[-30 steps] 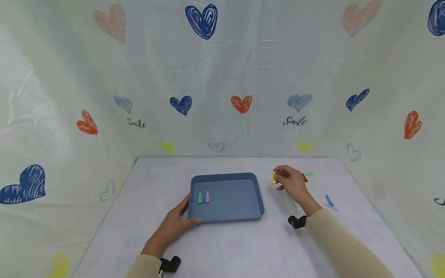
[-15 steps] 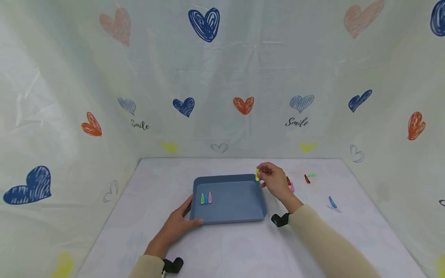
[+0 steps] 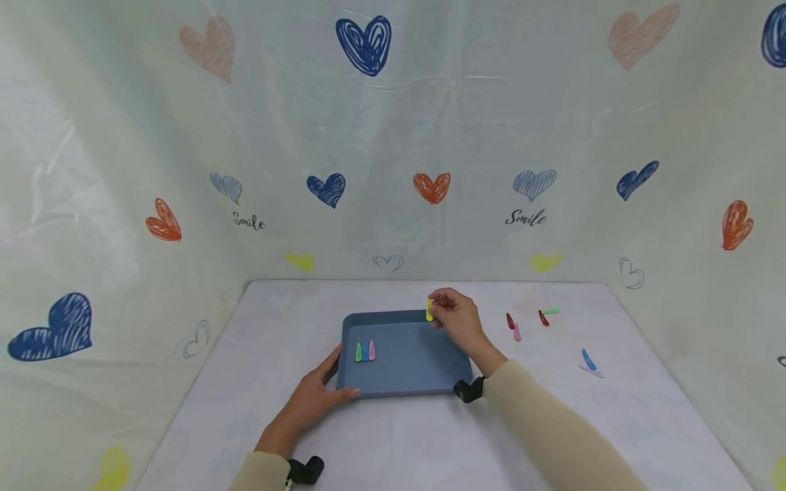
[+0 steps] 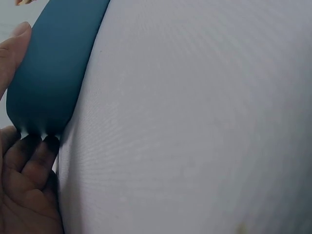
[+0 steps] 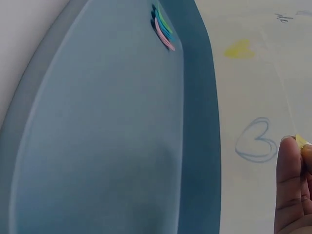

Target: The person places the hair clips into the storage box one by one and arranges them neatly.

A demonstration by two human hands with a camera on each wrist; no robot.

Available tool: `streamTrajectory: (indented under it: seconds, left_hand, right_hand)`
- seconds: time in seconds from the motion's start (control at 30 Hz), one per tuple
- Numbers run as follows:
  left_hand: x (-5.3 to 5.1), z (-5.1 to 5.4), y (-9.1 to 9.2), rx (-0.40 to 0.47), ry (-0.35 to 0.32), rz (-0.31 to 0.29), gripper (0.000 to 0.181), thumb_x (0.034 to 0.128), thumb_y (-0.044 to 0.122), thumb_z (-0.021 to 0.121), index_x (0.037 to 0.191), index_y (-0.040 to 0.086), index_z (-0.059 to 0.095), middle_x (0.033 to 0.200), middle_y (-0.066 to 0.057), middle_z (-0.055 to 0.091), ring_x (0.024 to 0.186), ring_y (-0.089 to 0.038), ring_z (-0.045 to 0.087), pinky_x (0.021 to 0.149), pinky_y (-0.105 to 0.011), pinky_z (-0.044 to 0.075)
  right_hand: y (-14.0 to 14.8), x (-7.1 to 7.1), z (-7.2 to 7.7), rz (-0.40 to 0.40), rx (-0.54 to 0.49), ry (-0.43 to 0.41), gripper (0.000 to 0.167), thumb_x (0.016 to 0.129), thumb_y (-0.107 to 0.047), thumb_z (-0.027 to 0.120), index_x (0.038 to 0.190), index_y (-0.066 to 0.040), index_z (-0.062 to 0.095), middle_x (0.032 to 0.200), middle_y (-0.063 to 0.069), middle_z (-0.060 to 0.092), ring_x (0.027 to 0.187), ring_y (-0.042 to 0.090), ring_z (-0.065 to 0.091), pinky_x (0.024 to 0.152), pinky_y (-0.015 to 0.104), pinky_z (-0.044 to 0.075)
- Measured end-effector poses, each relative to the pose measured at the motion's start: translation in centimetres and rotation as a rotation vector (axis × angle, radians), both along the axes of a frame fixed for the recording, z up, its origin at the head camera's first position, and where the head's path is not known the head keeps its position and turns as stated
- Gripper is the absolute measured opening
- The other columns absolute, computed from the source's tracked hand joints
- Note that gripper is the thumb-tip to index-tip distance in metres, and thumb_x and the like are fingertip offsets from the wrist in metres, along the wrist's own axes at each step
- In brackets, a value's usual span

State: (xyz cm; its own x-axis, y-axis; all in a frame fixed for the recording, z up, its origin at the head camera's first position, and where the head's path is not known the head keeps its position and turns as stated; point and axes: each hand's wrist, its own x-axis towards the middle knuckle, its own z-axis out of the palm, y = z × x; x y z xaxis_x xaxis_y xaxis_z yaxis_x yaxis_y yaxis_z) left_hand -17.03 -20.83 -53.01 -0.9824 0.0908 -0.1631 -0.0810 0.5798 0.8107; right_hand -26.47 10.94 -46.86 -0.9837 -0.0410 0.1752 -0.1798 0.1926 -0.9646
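Observation:
A blue-grey tray (image 3: 408,368) lies on the table. Its left side is held by my left hand (image 3: 313,402), with the thumb on the near rim and fingers curled against the edge in the left wrist view. Toward the tray's left, a green hair clip (image 3: 359,352), a blue hair clip (image 3: 365,352) and a pink hair clip (image 3: 372,350) stand in a row side by side. Above the far rim, my right hand (image 3: 457,319) pinches a yellow hair clip (image 3: 429,310) upright; only its tip shows in the right wrist view.
Right of the tray lie a dark red clip (image 3: 510,321) and a pink clip (image 3: 517,333). Farther right are another red clip (image 3: 543,318) beside a green one (image 3: 551,311), and a blue clip (image 3: 588,359) by a purple one (image 3: 592,372). A heart-printed curtain (image 3: 467,136) rises behind.
My right hand has carried the yellow hair clip leftward, from beside the tray to over its far rim. The left hand keeps its hold on the tray.

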Motion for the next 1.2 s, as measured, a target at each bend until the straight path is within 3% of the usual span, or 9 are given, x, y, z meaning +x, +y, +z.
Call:
streamTrajectory:
  seconds: [0.37,0.57,0.9,1.2]
  left_hand:
    - [0.1,0.1,0.0,0.012,-0.006,0.000,0.116,0.0771,0.052,0.092,0.169,0.024,0.028,0.171,-0.013,0.035,0.156,-0.039,0.036,0.125,-0.062,0.031]
    - [0.1,0.3,0.0,0.012,-0.004,-0.014,0.115,0.0784,0.050,0.092,0.169,0.024,0.027,0.171,-0.012,0.034,0.157,-0.038,0.036,0.125,-0.060,0.032]
    - [0.0,0.1,0.0,-0.007,-0.007,-0.007,0.115,0.0789,0.051,0.091,0.169,0.026,0.026,0.171,-0.012,0.034,0.157,-0.038,0.035,0.124,-0.062,0.032]
    - [0.0,-0.1,-0.1,0.000,0.004,-0.020,0.112,0.0802,0.051,0.090,0.169,0.025,0.027,0.170,-0.013,0.036,0.156,-0.037,0.036,0.124,-0.062,0.033]
  right_hand:
    - [-3.4,0.1,-0.2,0.030,-0.016,-0.047,0.019,0.096,0.006,0.070,0.113,-0.002,0.073,0.094,0.014,0.069,0.078,0.028,0.072,0.059,0.032,0.064]
    - [-4.8,-0.2,-1.4,0.027,0.030,-0.077,0.019,0.099,0.002,0.068,0.117,-0.001,0.070,0.095,0.012,0.070,0.083,0.039,0.073,0.060,0.036,0.064]
    - [-6.8,-0.2,-3.2,0.055,0.130,-0.133,0.014,0.101,-0.002,0.067,0.114,-0.004,0.069,0.087,0.008,0.068,0.071,0.020,0.067,0.059,0.032,0.061]
    - [-8.6,0.2,-4.5,0.080,0.260,-0.119,0.010,0.098,-0.003,0.070,0.107,-0.008,0.070,0.085,0.005,0.069,0.061,0.014,0.063,0.055,0.029,0.057]
